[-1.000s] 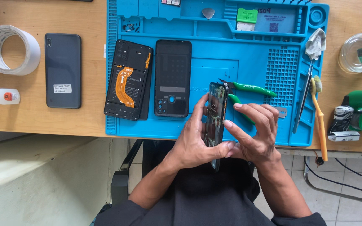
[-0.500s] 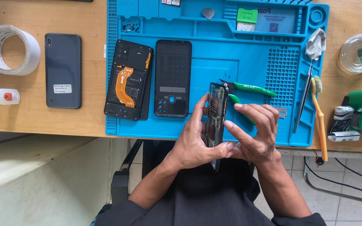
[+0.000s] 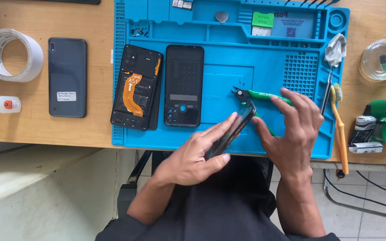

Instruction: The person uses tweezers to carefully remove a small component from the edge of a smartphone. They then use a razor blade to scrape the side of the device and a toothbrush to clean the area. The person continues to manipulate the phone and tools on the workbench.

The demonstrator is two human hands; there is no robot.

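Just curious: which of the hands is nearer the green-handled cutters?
Right. The right hand lies over the green-handled cutters; the left hand is lower left of them, holding a dark phone part.

Phone part (image 3: 233, 131) tilted from upright to slanted in left hand (image 3: 197, 156); right hand (image 3: 293, 131) released, fingers spread.

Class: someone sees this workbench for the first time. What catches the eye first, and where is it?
The bright blue repair mat fills the desk's middle. At its near edge, the left hand grips a dark phone part, the right hand beside it. An opened phone with an orange ribbon cable lies on the mat's left.
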